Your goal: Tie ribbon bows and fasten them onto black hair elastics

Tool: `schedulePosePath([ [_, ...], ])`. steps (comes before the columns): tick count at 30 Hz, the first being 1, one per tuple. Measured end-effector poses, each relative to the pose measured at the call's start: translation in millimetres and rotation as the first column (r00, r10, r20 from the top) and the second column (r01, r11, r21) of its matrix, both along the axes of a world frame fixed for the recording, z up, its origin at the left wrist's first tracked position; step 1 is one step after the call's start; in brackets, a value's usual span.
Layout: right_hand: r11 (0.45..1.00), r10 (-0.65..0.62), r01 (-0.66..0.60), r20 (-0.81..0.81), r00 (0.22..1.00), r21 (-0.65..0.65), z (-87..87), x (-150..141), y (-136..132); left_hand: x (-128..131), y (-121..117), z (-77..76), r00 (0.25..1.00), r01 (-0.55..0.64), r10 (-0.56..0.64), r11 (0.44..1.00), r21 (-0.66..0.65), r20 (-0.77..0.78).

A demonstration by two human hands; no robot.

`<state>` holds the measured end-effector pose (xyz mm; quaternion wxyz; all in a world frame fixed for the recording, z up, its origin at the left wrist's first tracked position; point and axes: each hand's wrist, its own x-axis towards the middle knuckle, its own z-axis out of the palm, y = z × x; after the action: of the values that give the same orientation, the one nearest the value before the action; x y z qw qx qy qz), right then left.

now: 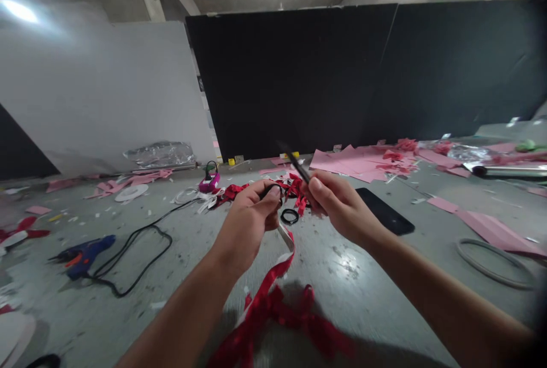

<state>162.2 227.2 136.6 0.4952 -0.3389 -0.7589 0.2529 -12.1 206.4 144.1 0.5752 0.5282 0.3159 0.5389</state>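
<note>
My left hand is closed, its thumb and fingers pinching a small black looped piece, partly hidden. A red and white ribbon hangs just below this hand and runs down towards me; whether the fingers grip its upper end is hidden. My right hand is wrapped round a slim black blade-like tool, its blurred tip pointing up and to the left. A black ring lies on the floor between the hands. Red ribbon pieces lie just behind them.
To the left lies a blue glue gun with its black cord. A black phone sits beside my right forearm. Pink sheets and scraps cover the floor along the black panel. A grey ring lies at the right.
</note>
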Motion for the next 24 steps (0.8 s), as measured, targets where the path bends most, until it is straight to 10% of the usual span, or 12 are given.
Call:
schedulePosePath([
  [10,0.851,-0.378,0.141,0.404,0.833,0.506,0.3,10,-2,0,-2,8.7,0.973,0.06,-0.048,0.997,-0.045,0.227],
  [24,0.849,-0.412,0.197,0.381,0.828,0.49,1.9,11,-3,-4,-4,3.9,0.977,0.083,-0.075,0.996,-0.032,0.2],
])
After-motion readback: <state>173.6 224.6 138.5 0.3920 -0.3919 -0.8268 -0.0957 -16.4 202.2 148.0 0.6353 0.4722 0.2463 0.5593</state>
